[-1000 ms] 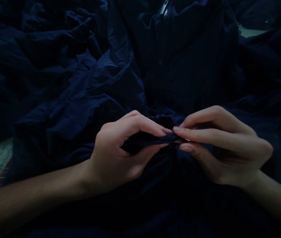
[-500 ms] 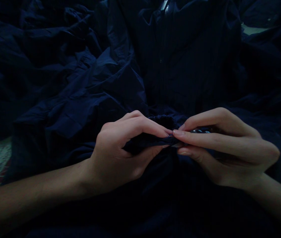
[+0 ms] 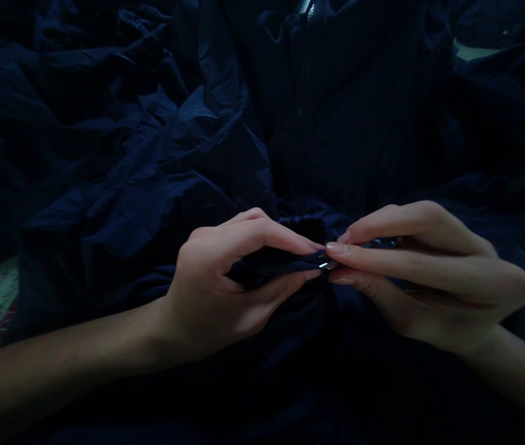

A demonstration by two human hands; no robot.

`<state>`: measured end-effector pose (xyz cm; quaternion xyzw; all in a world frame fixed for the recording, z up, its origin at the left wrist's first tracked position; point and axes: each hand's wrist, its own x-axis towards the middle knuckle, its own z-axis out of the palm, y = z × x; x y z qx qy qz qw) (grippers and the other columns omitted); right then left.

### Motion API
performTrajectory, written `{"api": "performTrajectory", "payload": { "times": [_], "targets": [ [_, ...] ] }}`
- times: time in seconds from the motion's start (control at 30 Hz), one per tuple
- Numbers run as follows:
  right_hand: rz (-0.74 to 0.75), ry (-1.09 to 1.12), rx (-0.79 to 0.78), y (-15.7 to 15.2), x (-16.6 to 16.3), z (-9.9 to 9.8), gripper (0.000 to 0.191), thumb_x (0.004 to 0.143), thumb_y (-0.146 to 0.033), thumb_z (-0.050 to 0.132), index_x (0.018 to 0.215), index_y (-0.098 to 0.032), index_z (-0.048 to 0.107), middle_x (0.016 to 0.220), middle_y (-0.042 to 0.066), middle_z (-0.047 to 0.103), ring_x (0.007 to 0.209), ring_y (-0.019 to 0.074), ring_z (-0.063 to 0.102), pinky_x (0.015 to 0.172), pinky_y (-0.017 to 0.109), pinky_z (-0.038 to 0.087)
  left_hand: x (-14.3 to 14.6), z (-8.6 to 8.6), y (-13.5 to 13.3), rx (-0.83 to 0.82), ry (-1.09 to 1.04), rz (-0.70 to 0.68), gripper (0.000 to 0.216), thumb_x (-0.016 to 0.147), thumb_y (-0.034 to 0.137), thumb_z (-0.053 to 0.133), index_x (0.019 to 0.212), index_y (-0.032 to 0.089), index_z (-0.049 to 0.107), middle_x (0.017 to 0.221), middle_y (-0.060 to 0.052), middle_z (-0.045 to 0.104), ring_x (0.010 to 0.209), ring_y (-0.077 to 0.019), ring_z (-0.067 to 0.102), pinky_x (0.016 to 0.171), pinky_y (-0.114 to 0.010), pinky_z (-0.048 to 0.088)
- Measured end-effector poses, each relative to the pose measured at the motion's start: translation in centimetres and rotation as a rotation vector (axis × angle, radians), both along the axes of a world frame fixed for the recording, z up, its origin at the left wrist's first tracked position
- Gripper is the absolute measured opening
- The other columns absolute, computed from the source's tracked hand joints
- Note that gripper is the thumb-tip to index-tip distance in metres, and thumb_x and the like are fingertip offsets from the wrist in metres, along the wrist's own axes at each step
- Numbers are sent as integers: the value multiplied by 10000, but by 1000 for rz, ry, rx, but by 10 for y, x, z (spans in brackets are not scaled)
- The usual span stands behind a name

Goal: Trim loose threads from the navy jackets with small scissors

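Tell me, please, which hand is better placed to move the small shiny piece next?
Probably the right hand: its fingertips seem to grip the shiny piece, while the left hand is occupied with pinching the dark blue fabric.

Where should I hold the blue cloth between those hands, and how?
I'd pinch the blue cloth from the left, fingers above and thumb below, as the left hand does. It looks thin and narrow there, so a pinch should suit it. The right side seems crowded: the right hand is there with a shiny piece.
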<state>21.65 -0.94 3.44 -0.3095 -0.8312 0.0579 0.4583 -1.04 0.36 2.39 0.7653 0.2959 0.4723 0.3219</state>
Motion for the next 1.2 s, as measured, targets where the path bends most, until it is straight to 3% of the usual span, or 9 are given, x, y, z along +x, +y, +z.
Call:
{"api": "performTrajectory", "payload": {
  "times": [0.57, 0.8, 1.0, 1.2],
  "targets": [
    [-19, 21, -2, -2, -1, -3, 256, 887, -152, 793, 1101, -291, 817, 983, 37, 785, 750, 178, 724, 564, 307, 631, 1, -1, 0, -4, 3, 0, 211, 833, 97, 829, 957, 245, 743, 908, -13, 820, 769, -150, 749, 702, -274, 637],
    [-10, 32, -9, -2, 1, -3, 197, 883, -122, 786, 1049, -221, 823, 986, 55, 780, 767, 169, 720, 548, 289, 601, -1, -2, -1, 22, -7, -11, 227, 822, 73, 837, 961, 224, 742, 913, -16, 821, 777, -132, 749, 718, -247, 632],
    [0, 47, -21, -2, 0, -1, 237, 885, -81, 760, 1047, -243, 823, 990, 46, 782, 769, 176, 720, 556, 304, 588, 0, -1, 0, -15, -19, -11, 217, 833, 79, 825, 971, 231, 754, 923, -23, 822, 778, -147, 760, 714, -261, 638],
    [-101, 251, -66, -2, -3, -3, 256, 917, -160, 723, 1151, -236, 794, 1005, 78, 726, 802, 195, 683, 614, 347, 568, 1, 0, 0, -66, 0, -7, 174, 824, 117, 851, 952, 191, 759, 925, -32, 824, 802, -163, 779, 739, -255, 638]
  ]
}}
